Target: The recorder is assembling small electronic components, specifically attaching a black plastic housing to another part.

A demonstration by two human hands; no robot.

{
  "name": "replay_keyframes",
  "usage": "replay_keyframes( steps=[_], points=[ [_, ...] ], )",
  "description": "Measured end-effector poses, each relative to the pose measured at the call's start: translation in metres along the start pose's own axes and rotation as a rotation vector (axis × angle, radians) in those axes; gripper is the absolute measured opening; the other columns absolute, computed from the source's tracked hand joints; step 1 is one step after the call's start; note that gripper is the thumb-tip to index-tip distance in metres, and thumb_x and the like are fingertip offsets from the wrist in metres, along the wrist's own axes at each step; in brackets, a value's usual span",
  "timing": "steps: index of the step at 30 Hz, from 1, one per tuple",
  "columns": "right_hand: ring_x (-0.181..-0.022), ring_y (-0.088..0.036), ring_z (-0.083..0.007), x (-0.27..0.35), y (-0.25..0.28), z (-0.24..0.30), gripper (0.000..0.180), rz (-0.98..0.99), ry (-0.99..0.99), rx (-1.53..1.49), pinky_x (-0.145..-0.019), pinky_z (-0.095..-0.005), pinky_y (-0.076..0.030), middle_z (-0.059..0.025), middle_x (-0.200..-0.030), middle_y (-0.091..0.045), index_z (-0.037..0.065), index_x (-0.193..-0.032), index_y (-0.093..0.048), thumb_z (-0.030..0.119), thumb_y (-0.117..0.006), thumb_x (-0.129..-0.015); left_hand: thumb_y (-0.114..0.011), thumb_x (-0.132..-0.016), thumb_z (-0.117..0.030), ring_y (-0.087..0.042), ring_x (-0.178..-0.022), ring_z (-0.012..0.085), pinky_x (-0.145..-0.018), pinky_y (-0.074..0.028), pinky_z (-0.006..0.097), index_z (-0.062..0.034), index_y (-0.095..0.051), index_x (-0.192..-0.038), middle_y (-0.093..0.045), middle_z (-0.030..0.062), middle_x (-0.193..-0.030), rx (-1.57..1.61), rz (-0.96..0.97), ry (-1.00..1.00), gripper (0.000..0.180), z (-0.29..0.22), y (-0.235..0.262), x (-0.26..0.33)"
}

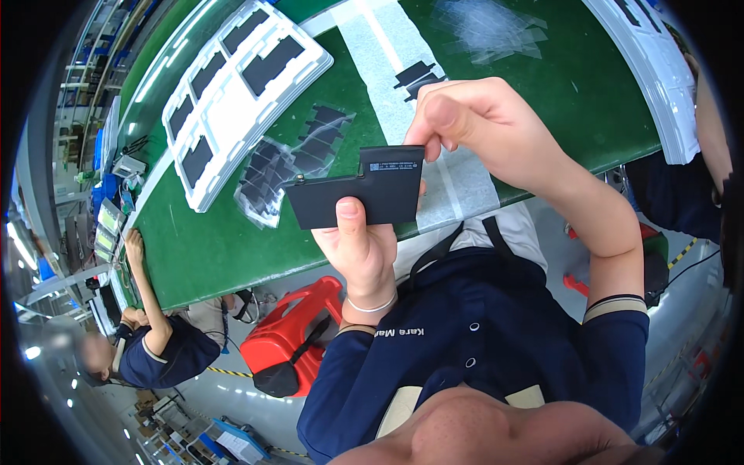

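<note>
A flat black battery pack (353, 195) with a notched upper edge and a small printed label is held up above the near edge of the table. My left hand (358, 252) grips it from below, thumb on its face and fingers behind. My right hand (473, 128) is at its upper right corner, fingers curled in a pinch. Whatever lies between those fingertips is too small or hidden to make out. Just beyond the right hand, black cut pieces (418, 77) lie on a pale strip (372, 58) running across the table.
The green table (209, 263) bears stacked white trays (263, 108) with black inserts at left, clear sheets with black cutouts (267, 174), and a pile of clear film (492, 31). More white trays (651, 70) stand at right. A red stool (291, 333) and a co-worker (167, 349) are at left.
</note>
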State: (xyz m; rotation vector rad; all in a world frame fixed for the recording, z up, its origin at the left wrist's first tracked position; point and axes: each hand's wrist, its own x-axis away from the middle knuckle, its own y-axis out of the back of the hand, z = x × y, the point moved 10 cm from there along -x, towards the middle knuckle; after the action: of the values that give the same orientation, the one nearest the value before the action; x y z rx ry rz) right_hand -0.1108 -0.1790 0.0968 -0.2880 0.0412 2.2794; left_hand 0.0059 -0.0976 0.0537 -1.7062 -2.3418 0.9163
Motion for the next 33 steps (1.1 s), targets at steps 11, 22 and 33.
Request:
replay_keyframes(
  steps=[11, 22, 33],
  points=[
    [-0.069, -0.051, -0.0117, 0.003, -0.007, -0.003, 0.021, 0.084, 0.141, 0.117, -0.06, -0.0266, -0.041, -0.0034, -0.074, -0.058, -0.001, -0.083, -0.065, 0.02, -0.066, -0.08, -0.054, -0.091, -0.026, -0.064, -0.069, 0.0287, -0.06, -0.055, 0.036, 0.0061, -0.052, -0.098, -0.062, 0.0211, -0.086, 0.102, 0.018, 0.133, 0.033, 0.011, 0.005, 0.005],
    [-0.057, -0.047, -0.0149, -0.001, -0.013, -0.011, 0.031, -0.045, 0.169, 0.371, -0.051, -0.0292, -0.036, -0.0042, -0.061, -0.045, 0.003, -0.061, -0.047, 0.019, -0.068, -0.078, -0.054, -0.086, -0.003, -0.054, -0.096, 0.0169, -0.087, -0.042, 0.031, 0.0039, -0.049, -0.111, -0.056, 0.0108, -0.106, -0.188, -0.031, 0.123, 0.026, 0.023, 0.031, 0.018],
    [-0.086, -0.053, -0.0249, 0.049, 0.003, -0.002, 0.032, -0.167, 0.513, 0.869, -0.074, -0.0363, -0.044, -0.0062, -0.095, -0.053, 0.007, -0.094, -0.057, 0.027, -0.07, -0.072, -0.054, -0.084, -0.001, -0.064, -0.075, 0.0243, -0.072, -0.053, 0.035, 0.0144, -0.048, -0.105, -0.062, 0.0211, -0.091, -1.166, 0.164, -0.331, 0.027, -0.059, 0.027, 0.009]
  ],
)
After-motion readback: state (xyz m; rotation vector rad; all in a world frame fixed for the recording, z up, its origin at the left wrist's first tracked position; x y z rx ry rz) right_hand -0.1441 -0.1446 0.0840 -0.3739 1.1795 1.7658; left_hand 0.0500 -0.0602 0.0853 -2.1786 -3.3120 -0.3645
